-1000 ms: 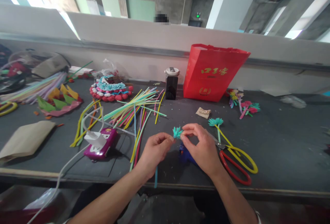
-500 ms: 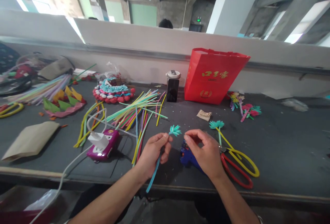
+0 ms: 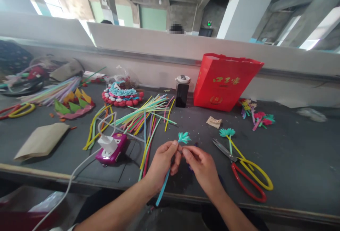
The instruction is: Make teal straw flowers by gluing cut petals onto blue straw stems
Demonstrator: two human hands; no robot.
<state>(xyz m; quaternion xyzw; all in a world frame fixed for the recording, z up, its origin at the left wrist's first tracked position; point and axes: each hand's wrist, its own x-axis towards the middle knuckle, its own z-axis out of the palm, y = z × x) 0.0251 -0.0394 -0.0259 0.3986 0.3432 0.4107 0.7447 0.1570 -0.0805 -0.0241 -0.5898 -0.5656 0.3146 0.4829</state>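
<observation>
My left hand (image 3: 165, 160) is closed around the blue stem (image 3: 163, 187) of a pipe-cleaner flower, whose teal head (image 3: 184, 137) sticks up past my thumb. My right hand (image 3: 199, 163) has thumb and forefinger pinched together against the left fingertips, just below the flower head; whatever they pinch is too small to make out. Under the right hand lies a dark blue tool, almost wholly covered. To the right are scissors (image 3: 251, 190) with red and yellow handles, blades apart, beside another teal flower (image 3: 227, 132) on yellow and green stems.
Loose coloured pipe cleaners (image 3: 145, 116) lie left of my hands, near a purple power socket (image 3: 113, 149) with a white plug and cable. Behind stand a lidded cup (image 3: 182, 94) and a red bag (image 3: 225, 82). A beaded piece (image 3: 122, 94) and brown paper packet (image 3: 42, 141) are farther left.
My right hand has moved left and now meets the left fingertips, covering more of the blue tool. The whole view has shifted slightly, and the scissor blades now show.
</observation>
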